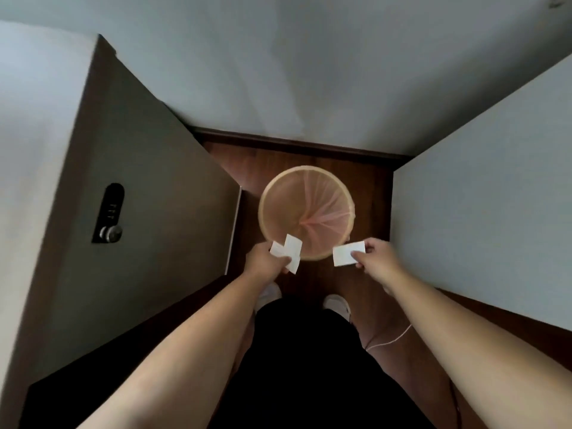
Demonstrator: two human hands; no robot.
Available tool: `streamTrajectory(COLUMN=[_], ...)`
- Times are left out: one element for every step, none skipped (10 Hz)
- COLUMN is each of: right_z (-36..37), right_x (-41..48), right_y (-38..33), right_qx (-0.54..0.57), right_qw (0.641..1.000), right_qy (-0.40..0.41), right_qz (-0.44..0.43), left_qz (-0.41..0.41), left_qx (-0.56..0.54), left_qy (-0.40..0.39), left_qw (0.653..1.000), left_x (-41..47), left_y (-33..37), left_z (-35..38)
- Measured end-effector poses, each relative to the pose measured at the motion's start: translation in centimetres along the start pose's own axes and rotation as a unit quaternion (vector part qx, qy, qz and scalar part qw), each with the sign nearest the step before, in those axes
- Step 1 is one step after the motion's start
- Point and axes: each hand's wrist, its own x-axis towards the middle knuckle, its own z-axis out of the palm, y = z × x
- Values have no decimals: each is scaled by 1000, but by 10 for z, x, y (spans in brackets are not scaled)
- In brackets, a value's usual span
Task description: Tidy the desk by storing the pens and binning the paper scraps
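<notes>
Both hands [322, 258] pinch paper scraps [349, 253] above bin [266, 193].

We reach both bare forearms forward toward twelve o'clock; our left hand [268, 259] and right hand [378, 256] are each pinched closed.

At frame centre the round bin [306, 212] is pale peach, its liner streaked with pink pleats. White paper scraps [288, 252] (another at right [349, 253]) show against the dark reddish-brown floor [368, 187]; grey-brown door [139, 181] at left.
</notes>
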Motion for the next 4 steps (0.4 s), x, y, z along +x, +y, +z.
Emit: streamTrajectory(right_z=[10,9,1,-6], right_x=[24,29,14,-10], right_y=[-13,-22,-30,-33], right_qx=[26,8,-38,-69], right_qw=[999,999,999,998], right_qy=[-15,-23,-13,-4], right_qz=[18,30,19,-1], left_qz=[10,-4,3,22], left_qx=[-19,-5,44,75], left_qy=[10,7,-6,-4], left_qw=[1000,1000,999,997], left_x=[24,29,13,-10], left_y=[14,26,29,23], left_z=[2,3,-4,-12])
